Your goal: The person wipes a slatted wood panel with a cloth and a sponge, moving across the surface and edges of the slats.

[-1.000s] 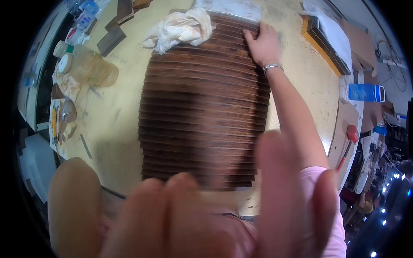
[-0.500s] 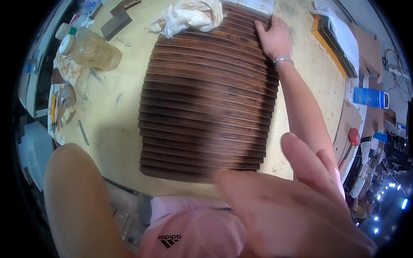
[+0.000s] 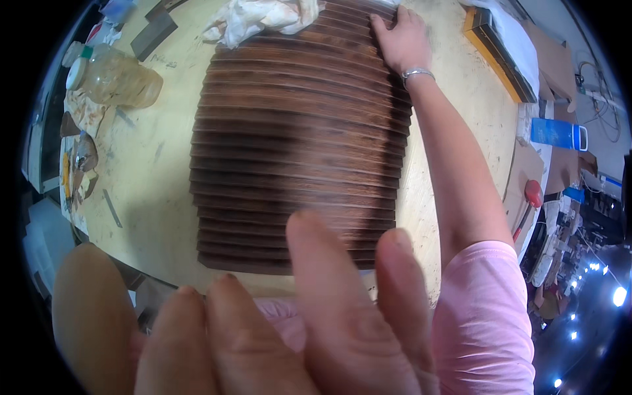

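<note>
A dark brown wooden slatted panel (image 3: 243, 151) lies on a pale tabletop, its ridges running crosswise. My right hand (image 3: 404, 43) rests flat on its far right edge, thumb spread apart from the fingers. Close in front of the camera, my left hand (image 3: 289, 329) is raised with its fingers apart and holds nothing that I can see. It covers the panel's near edge from view. A crumpled, stained white cloth (image 3: 263, 20) sits on the panel's far left corner.
On the left stand a jar of yellowish liquid (image 3: 122, 79) and a thin metal strip (image 3: 112, 207); dark wood pieces (image 3: 155, 33) lie behind. To the right are a yellow-and-black block (image 3: 497, 56), a blue container (image 3: 556, 134) and a red-headed tool (image 3: 533, 196).
My left hand has swung leftward across the lower view, and its fingers now point upward. The whole scene has shifted slightly left. My right hand keeps its place on the panel.
</note>
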Motion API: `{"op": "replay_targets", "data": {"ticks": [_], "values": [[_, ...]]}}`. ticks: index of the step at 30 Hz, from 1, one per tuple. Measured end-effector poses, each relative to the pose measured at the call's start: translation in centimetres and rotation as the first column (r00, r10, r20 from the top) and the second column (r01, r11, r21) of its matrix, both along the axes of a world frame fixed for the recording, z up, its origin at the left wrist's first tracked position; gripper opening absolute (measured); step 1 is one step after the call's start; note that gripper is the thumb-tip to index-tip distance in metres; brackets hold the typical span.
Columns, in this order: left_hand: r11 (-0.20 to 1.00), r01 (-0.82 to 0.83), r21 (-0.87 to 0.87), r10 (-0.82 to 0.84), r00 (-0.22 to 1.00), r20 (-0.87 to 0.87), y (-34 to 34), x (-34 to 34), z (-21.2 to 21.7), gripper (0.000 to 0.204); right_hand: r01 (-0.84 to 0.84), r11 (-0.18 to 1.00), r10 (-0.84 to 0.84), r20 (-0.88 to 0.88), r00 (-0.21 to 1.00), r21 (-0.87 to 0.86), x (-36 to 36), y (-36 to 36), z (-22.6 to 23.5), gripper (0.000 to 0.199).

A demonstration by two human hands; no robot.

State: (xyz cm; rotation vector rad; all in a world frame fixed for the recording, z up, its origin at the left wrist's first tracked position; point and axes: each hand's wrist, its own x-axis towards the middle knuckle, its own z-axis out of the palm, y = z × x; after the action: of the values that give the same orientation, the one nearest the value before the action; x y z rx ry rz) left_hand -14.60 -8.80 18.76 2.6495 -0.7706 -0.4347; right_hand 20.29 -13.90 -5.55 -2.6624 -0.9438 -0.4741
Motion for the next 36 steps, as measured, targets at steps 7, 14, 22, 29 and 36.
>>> {"op": "replay_targets", "data": {"ticks": [7,14,22,29,36], "values": [[1.000,-0.004,-0.022,0.004,1.000,-0.002,0.1,0.2,-0.2,0.019,-0.044,0.999,0.044,0.022,0.999,0.013,1.0,-0.6,-0.1,0.072],[0.999,-0.023,-0.037,0.023,1.000,-0.001,0.1,0.2,-0.4,0.017,-0.050,0.998,0.048,-0.078,0.996,-0.024,1.3,-0.3,0.1,0.072],[0.998,-0.017,-0.054,0.017,1.000,-0.003,-0.1,0.5,-0.8,0.015,0.065,0.998,-0.066,-0.130,0.989,-0.018,-1.1,0.3,1.8,0.072],[0.999,0.004,-0.052,-0.003,1.000,0.023,-0.2,0.9,-1.0,0.013,0.069,0.996,-0.074,-0.102,0.992,-0.052,-1.0,0.3,2.0,0.072],[0.998,0.007,-0.058,-0.005,1.000,0.025,0.0,0.9,-1.1,0.012,0.049,0.999,-0.050,-0.057,0.997,-0.020,-0.7,0.2,1.2,0.070]]}}
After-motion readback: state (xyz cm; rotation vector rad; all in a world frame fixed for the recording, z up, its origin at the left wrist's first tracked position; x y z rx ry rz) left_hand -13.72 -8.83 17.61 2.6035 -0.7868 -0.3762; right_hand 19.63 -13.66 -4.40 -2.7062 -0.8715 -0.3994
